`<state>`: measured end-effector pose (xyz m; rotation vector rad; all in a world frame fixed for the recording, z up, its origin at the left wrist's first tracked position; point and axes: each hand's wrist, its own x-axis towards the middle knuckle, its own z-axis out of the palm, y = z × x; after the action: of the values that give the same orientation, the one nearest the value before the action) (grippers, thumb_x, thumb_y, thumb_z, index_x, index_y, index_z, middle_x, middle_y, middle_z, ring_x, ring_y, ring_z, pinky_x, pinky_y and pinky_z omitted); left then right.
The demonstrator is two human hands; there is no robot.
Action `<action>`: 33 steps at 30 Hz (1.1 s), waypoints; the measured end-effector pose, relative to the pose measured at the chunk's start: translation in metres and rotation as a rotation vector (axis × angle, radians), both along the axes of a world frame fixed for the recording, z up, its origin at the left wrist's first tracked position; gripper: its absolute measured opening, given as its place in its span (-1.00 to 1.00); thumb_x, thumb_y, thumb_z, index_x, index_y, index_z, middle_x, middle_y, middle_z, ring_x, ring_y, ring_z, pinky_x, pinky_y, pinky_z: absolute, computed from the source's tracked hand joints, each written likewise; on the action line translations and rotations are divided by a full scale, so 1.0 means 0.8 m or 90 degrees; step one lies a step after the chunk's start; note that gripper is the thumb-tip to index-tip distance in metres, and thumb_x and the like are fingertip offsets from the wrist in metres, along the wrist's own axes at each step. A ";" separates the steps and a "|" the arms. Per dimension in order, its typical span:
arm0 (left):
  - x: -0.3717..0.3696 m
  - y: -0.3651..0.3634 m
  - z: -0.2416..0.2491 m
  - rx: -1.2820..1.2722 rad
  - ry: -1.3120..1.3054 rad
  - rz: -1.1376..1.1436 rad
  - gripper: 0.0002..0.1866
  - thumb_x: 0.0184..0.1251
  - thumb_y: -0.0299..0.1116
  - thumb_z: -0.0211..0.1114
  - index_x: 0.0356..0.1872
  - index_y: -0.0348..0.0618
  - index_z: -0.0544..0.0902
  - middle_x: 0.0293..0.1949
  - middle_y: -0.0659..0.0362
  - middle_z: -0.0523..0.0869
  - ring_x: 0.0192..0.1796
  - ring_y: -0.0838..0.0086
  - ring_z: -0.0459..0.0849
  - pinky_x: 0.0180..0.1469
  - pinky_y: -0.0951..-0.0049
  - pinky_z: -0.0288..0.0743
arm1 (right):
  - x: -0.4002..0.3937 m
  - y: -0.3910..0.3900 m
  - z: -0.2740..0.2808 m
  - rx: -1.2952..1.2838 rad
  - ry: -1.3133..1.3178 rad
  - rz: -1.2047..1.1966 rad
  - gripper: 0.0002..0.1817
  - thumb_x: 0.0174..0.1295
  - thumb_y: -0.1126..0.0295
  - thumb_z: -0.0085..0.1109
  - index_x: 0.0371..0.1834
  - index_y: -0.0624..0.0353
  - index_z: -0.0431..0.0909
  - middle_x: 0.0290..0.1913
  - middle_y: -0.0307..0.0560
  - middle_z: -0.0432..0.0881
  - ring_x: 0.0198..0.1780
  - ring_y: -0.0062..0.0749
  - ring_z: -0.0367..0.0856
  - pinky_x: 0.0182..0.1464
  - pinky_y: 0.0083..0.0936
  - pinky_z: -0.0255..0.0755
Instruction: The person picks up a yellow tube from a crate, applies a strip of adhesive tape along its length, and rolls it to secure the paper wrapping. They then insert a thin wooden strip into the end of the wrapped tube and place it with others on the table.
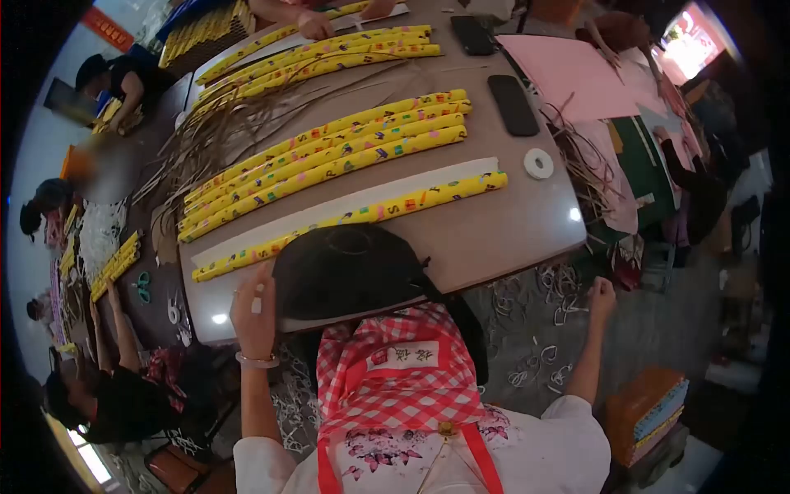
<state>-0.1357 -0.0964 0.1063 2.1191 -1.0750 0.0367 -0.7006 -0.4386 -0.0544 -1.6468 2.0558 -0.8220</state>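
Note:
A yellow patterned roll (395, 207) lies along a strip of white paper (346, 205) near the front of the table. Against the roll's lower edge, toward its left end, is my left hand (253, 311), fingers slightly bent and pointing up, with a white patch on one finger and a bracelet at the wrist. Beside it a black rounded item (350, 272) covers part of the table edge. My right hand (602, 298) is raised off the table's right front corner, fingers curled closed, nothing visible in them.
More yellow rolls (329, 160) lie behind, with brown strips (222, 132) around them. Two dark phones (513, 105) (473, 35) and a white tape roll (539, 163) sit at the right. Other people work across and at both sides. White strips (547, 354) litter the floor.

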 end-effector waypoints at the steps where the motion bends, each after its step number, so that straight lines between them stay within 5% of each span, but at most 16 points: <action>1: 0.004 0.029 -0.010 0.010 -0.001 0.022 -0.72 0.32 -0.49 0.22 0.05 -0.13 0.62 -0.24 0.19 0.66 -0.30 0.50 0.60 -0.30 0.47 0.47 | 0.022 0.006 0.032 0.228 0.113 -0.019 -0.51 0.36 0.02 -0.02 -0.46 0.27 0.53 -0.44 -0.01 0.57 -0.42 -0.26 0.53 -0.32 -0.30 0.42; 2: 0.000 0.046 -0.012 -0.003 0.051 0.060 -0.73 0.32 -0.51 0.21 0.03 -0.15 0.62 -0.23 0.18 0.66 -0.24 0.49 0.61 -0.26 0.48 0.48 | 0.038 0.011 0.040 0.211 0.054 -0.038 -0.54 0.33 0.07 0.06 -0.54 0.26 0.52 -0.46 0.04 0.60 -0.44 -0.25 0.57 -0.37 -0.31 0.42; 4: 0.002 0.081 -0.029 -0.033 0.035 0.115 -0.77 0.32 -0.52 0.20 -0.03 -0.17 0.63 -0.21 0.15 0.66 -0.19 0.47 0.62 -0.25 0.49 0.50 | -0.004 -0.011 -0.040 -0.164 0.308 0.111 -0.52 0.33 0.07 0.02 -0.59 0.27 0.50 -0.56 0.03 0.55 -0.55 -0.31 0.48 -0.43 -0.38 0.38; 5: 0.001 0.095 -0.035 -0.014 -0.037 0.145 -0.79 0.31 -0.52 0.21 -0.06 -0.18 0.65 -0.20 0.15 0.65 -0.22 0.47 0.61 -0.26 0.51 0.51 | -0.075 -0.067 -0.099 -0.158 0.174 0.300 -0.57 0.35 0.14 -0.01 -0.51 0.29 0.50 -0.49 0.04 0.56 -0.56 -0.32 0.39 -0.42 -0.39 0.36; 7: -0.007 0.115 -0.041 -0.057 0.077 0.251 -0.80 0.28 -0.52 0.23 -0.08 -0.19 0.66 -0.23 0.14 0.64 -0.28 0.50 0.60 -0.33 0.56 0.48 | -0.018 -0.051 -0.066 -0.062 -0.262 0.078 -0.67 0.39 0.27 -0.10 -0.35 0.29 0.56 -0.54 0.00 0.48 -0.61 -0.34 0.22 -0.48 -0.33 0.28; 9: -0.007 0.136 -0.050 -0.035 0.025 0.281 -0.78 0.27 -0.52 0.23 -0.07 -0.18 0.65 -0.23 0.14 0.63 -0.30 0.51 0.60 -0.37 0.57 0.45 | -0.011 -0.051 -0.079 -0.355 0.395 0.235 -0.66 0.40 0.29 -0.15 -0.32 0.29 0.58 -0.48 0.00 0.51 -0.63 -0.37 0.19 -0.51 -0.36 0.23; 11: -0.006 0.143 -0.060 -0.091 0.029 0.299 -0.76 0.27 -0.52 0.23 -0.05 -0.16 0.65 -0.22 0.13 0.62 -0.32 0.49 0.59 -0.39 0.57 0.45 | -0.006 -0.075 -0.023 0.288 0.400 0.242 -0.69 0.40 0.26 -0.12 -0.08 0.26 0.52 -0.24 0.07 0.58 -0.48 -0.23 0.41 -0.38 -0.35 0.34; 18: -0.008 0.122 -0.070 -0.108 0.026 0.277 -0.73 0.19 -0.54 0.24 -0.06 -0.13 0.63 -0.24 0.07 0.60 -0.18 0.20 0.58 -0.16 0.31 0.47 | -0.019 -0.069 -0.062 -0.058 0.399 0.161 -0.62 0.35 0.10 0.04 0.00 0.18 0.53 -0.25 0.03 0.63 -0.41 -0.26 0.49 -0.31 -0.29 0.38; 20: -0.005 0.108 -0.073 -0.107 0.002 0.256 -0.71 0.17 -0.55 0.24 -0.06 -0.12 0.63 -0.22 0.06 0.59 -0.18 0.18 0.58 -0.14 0.30 0.47 | -0.017 -0.066 -0.075 -0.264 0.067 0.290 -0.55 0.29 0.05 0.11 0.06 0.17 0.50 -0.20 0.03 0.63 -0.38 -0.26 0.49 -0.28 -0.27 0.39; 21: -0.002 0.104 -0.073 -0.102 -0.027 0.247 -0.70 0.15 -0.56 0.25 -0.06 -0.11 0.63 -0.21 0.05 0.59 -0.17 0.16 0.57 -0.12 0.28 0.46 | -0.032 -0.079 -0.051 0.229 -0.041 0.119 -0.48 0.24 0.00 0.17 0.11 0.14 0.46 -0.11 0.07 0.61 -0.19 -0.15 0.53 -0.14 -0.24 0.41; 22: 0.000 0.101 -0.074 -0.104 -0.026 0.249 -0.70 0.15 -0.56 0.25 -0.06 -0.11 0.63 -0.21 0.05 0.59 -0.17 0.16 0.57 -0.12 0.28 0.46 | -0.038 -0.078 -0.047 0.227 -0.040 0.120 -0.48 0.24 0.00 0.17 0.11 0.14 0.46 -0.11 0.07 0.61 -0.19 -0.15 0.53 -0.14 -0.24 0.41; 28: 0.077 0.119 -0.079 -0.082 -0.090 0.354 -0.74 0.18 -0.46 0.27 -0.07 -0.12 0.65 -0.18 0.02 0.60 -0.12 0.16 0.58 -0.09 0.28 0.46 | -0.064 -0.056 -0.042 -0.050 0.622 0.092 -0.71 0.33 0.21 0.06 -0.15 0.21 0.61 -0.31 -0.01 0.61 -0.23 -0.14 0.54 -0.08 -0.32 0.46; 29: 0.103 0.130 -0.079 -0.082 -0.084 0.383 -0.74 0.16 -0.47 0.25 -0.09 -0.14 0.64 -0.19 0.00 0.60 -0.11 0.12 0.56 -0.08 0.24 0.45 | -0.068 -0.072 -0.047 -0.058 0.618 0.105 -0.71 0.33 0.21 0.06 -0.15 0.21 0.61 -0.31 -0.01 0.61 -0.23 -0.14 0.54 -0.08 -0.32 0.46; 31: 0.171 0.161 -0.102 -0.101 -0.059 0.456 -0.77 0.18 -0.41 0.22 -0.13 -0.17 0.67 -0.22 -0.02 0.62 -0.15 0.13 0.59 -0.08 0.25 0.46 | -0.073 -0.112 -0.059 -0.173 -0.065 0.299 -0.70 0.39 0.23 -0.03 -0.24 0.21 0.62 -0.41 -0.05 0.62 -0.30 -0.12 0.56 -0.09 -0.37 0.46; 32: 0.202 0.174 -0.112 -0.102 -0.061 0.465 -0.77 0.18 -0.41 0.22 -0.13 -0.17 0.67 -0.22 -0.02 0.62 -0.15 0.13 0.59 -0.08 0.25 0.46 | 0.076 -0.034 0.047 -0.072 0.280 0.173 -0.70 0.43 0.27 -0.10 -0.21 0.25 0.58 -0.37 -0.09 0.62 -0.30 -0.17 0.56 -0.14 -0.43 0.43; 33: 0.234 0.187 -0.127 -0.068 -0.019 0.456 -0.76 0.21 -0.39 0.23 -0.12 -0.18 0.67 -0.24 0.00 0.65 -0.17 0.19 0.63 -0.10 0.29 0.49 | 0.141 -0.026 0.073 -0.101 0.238 0.279 -0.70 0.43 0.27 -0.11 -0.18 0.27 0.55 -0.32 -0.10 0.59 -0.27 -0.25 0.54 -0.15 -0.45 0.41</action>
<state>0.0519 0.0532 0.0046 2.2993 -0.2742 0.4543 -0.5881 -0.4596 0.0043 -2.3754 1.7660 -0.5663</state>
